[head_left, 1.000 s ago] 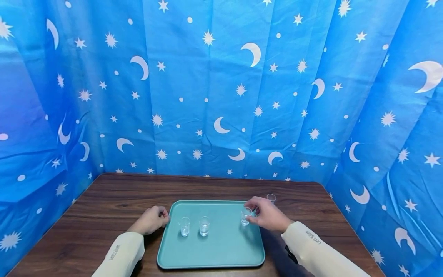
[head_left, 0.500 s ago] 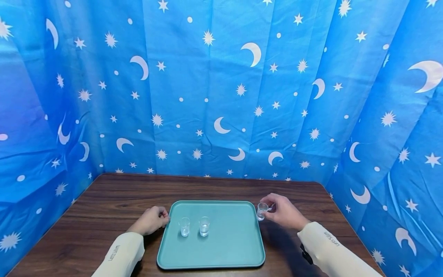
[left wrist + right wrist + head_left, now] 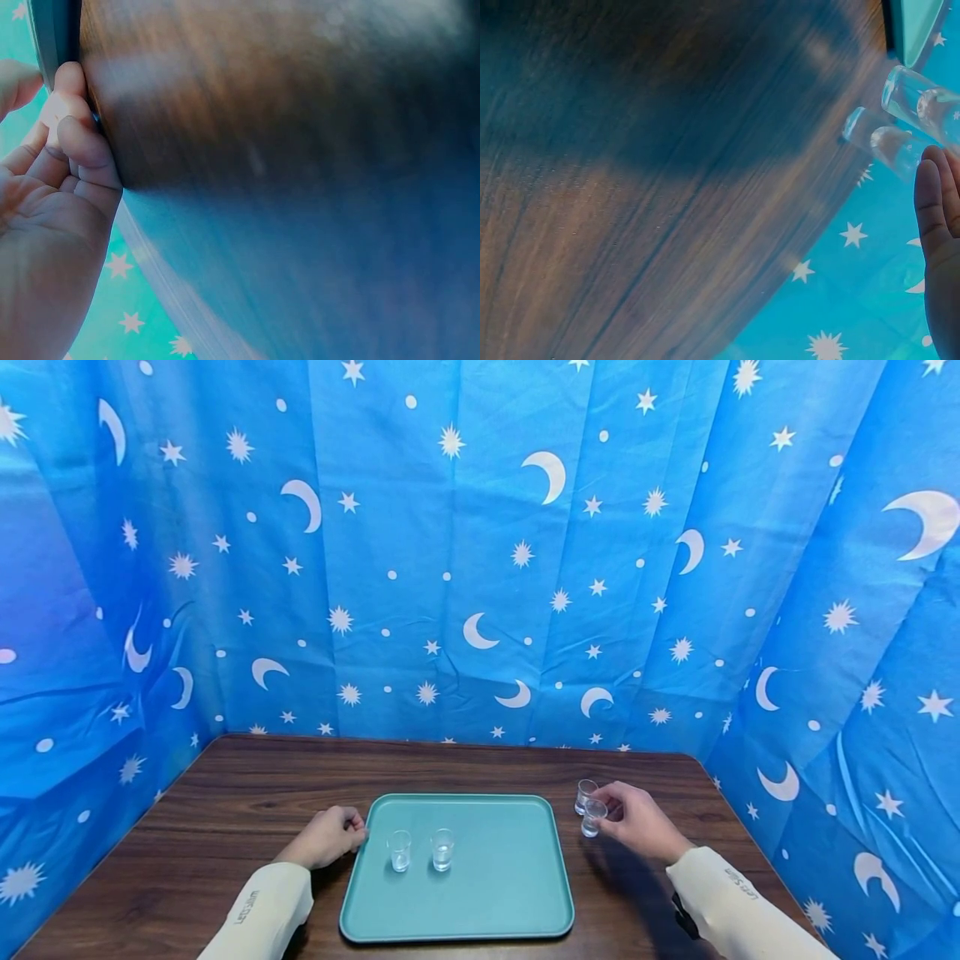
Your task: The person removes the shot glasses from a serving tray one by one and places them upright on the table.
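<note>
Right of the tray, my right hand [image 3: 641,822] pinches a clear shot glass [image 3: 591,828] between thumb and fingers. The glass is upright; whether its base touches the table I cannot tell. Just behind it stands a second shot glass [image 3: 582,795], and both glasses [image 3: 919,101] show in the right wrist view. My left hand [image 3: 326,839] pinches the left rim of the green tray [image 3: 495,893], thumb on one side and curled fingers [image 3: 79,142] on the other. Two more shot glasses, one at left [image 3: 400,852] and one beside it [image 3: 442,852], stand upright on the tray.
A dark wood-grain table [image 3: 300,777] carries everything. Blue curtains [image 3: 480,568] with white moons and stars hang behind it and on both sides.
My right hand has carried a shot glass from the tray's right part, over its rim, to the right beside the glass standing there. The left hand and tray stay put.
</note>
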A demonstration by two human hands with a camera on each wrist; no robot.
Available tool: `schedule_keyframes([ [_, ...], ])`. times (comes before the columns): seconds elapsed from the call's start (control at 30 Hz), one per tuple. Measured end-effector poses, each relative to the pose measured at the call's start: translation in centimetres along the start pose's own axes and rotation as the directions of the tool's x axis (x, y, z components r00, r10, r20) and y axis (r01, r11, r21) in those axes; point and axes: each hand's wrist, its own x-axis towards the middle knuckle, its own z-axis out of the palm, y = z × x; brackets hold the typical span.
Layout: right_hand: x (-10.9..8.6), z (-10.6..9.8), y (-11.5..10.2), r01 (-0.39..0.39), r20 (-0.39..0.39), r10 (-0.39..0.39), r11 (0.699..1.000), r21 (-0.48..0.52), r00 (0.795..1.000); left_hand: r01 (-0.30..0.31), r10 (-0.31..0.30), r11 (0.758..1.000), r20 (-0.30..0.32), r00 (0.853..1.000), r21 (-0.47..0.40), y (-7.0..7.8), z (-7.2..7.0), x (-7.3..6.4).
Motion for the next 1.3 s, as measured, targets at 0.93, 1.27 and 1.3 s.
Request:
schedule_keyframes([
  [0.93,-0.5,1.4,1.5,-0.175,-0.044,0.175,0.985,0.003,0.984,0.006,-0.007,1.0,-0.006,1.0,-0.002,0.2,0.2,0.0],
  [1.27,-0.4,1.4,1.3,-0.212,-0.039,0.212,0.977,0.003,0.976,0.015,-0.015,1.0,-0.002,1.0,0.01,0.1,0.1,0.1],
  [1.3,-0.4,1.3,1.2,-0.219,-0.039,0.219,0.976,0.006,0.975,0.011,-0.011,1.0,-0.003,1.0,0.011,0.1,0.1,0.1],
])
